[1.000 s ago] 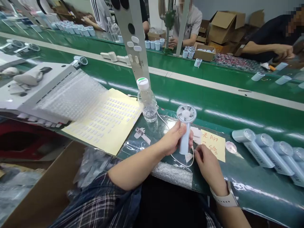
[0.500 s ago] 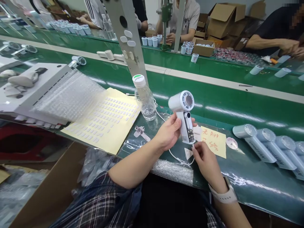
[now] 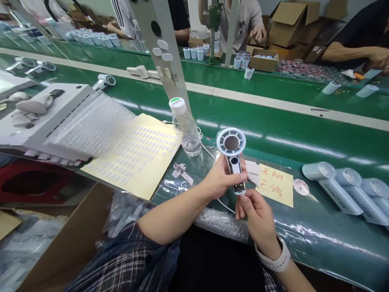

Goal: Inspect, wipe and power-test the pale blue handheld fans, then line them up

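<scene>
A white handheld fan (image 3: 231, 142) stands upright in my left hand (image 3: 219, 178), its round grille turned toward me. My left fingers wrap round the handle, and the thumb lies across its front. The handle's cover is off, so a circuit board shows near the bottom. At the handle's lower end, my right hand (image 3: 257, 213) pinches the end of a white cable (image 3: 225, 206); the plug itself is mostly hidden by the fingers. Behind the fan, flat white pieces (image 3: 252, 172) lie beside a yellow note (image 3: 276, 185) with red handwriting.
A water bottle (image 3: 187, 132) stands left of the fan, near a yellow sheet (image 3: 146, 178) of small white pieces. Several handheld fans (image 3: 342, 194) lie at the right. A metal post (image 3: 165, 52) rises ahead. Across the green conveyor (image 3: 273, 97), other people work among cups and boxes.
The fan has turned so its grille faces me more directly, and my left thumb now crosses the handle. My right hand has shifted slightly left and down, still at the fan's base.
</scene>
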Action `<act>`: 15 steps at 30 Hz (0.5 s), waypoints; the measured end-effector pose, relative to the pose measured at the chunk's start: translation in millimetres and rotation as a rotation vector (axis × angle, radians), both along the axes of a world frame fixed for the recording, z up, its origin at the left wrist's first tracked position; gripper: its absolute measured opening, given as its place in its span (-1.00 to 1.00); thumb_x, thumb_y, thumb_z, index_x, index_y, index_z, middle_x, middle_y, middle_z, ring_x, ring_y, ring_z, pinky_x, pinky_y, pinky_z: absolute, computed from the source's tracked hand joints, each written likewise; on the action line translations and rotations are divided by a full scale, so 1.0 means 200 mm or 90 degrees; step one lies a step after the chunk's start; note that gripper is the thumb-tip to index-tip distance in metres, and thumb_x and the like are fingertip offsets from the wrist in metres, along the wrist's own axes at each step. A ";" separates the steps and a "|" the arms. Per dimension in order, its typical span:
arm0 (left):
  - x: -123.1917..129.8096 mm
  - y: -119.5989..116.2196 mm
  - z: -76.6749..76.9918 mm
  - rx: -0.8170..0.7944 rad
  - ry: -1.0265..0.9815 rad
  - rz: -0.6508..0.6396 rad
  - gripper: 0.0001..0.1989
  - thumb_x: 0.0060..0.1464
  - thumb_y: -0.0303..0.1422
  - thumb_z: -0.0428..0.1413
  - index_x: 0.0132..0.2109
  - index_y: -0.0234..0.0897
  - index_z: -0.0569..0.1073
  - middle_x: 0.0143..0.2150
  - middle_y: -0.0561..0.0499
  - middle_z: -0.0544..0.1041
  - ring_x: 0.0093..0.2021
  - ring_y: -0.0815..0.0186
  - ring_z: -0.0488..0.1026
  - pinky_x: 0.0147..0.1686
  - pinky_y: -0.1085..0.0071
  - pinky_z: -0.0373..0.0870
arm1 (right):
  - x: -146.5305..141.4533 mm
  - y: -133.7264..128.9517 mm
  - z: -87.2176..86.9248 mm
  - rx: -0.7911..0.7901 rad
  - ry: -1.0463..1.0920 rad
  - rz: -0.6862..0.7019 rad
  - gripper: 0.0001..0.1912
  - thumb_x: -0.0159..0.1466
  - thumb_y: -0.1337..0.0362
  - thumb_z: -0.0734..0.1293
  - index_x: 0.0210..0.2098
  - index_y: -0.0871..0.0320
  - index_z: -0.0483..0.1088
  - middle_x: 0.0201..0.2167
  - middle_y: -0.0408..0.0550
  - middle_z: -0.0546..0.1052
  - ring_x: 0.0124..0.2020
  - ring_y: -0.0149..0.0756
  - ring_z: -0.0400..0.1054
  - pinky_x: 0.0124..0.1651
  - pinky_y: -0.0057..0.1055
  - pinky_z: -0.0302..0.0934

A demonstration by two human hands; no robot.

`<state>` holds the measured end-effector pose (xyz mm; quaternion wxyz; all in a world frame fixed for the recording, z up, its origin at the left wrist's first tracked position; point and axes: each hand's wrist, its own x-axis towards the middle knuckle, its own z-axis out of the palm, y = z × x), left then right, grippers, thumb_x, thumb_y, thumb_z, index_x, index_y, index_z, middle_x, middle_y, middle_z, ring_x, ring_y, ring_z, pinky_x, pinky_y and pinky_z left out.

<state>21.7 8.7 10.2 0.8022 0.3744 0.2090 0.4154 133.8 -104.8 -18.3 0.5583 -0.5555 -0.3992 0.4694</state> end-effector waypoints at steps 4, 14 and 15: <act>0.04 -0.05 -0.08 0.062 0.053 0.109 -0.44 -0.04 -0.19 0.51 -0.07 -0.22 0.35 -0.22 0.12 0.50 -0.31 0.43 0.48 -0.24 0.42 0.45 | -0.06 0.00 -0.04 0.033 0.104 -0.048 -0.53 0.46 -0.13 0.43 -0.36 0.10 0.40 -0.72 -0.33 0.27 -0.74 -0.46 0.21 -0.64 -0.55 0.12; 0.01 0.00 0.01 -0.191 -0.067 0.059 -0.24 -0.24 -0.41 0.52 0.08 -0.22 0.33 -0.24 0.16 0.50 -0.31 0.38 0.53 -0.24 0.37 0.50 | 0.08 -0.02 -0.01 0.179 -0.285 0.015 -0.68 0.56 0.10 0.31 -0.31 0.06 0.47 -0.15 -0.01 0.61 -0.13 -0.20 0.55 -0.06 -0.26 0.44; 0.00 0.01 0.02 -0.203 -0.079 0.068 -0.26 -0.24 -0.42 0.52 0.07 -0.23 0.34 -0.24 0.16 0.50 -0.31 0.40 0.52 -0.24 0.37 0.51 | 0.11 -0.02 -0.01 0.181 -0.336 0.012 -0.70 0.54 0.09 0.32 -0.30 0.05 0.49 -0.04 0.03 0.61 0.00 -0.11 0.54 0.05 -0.16 0.43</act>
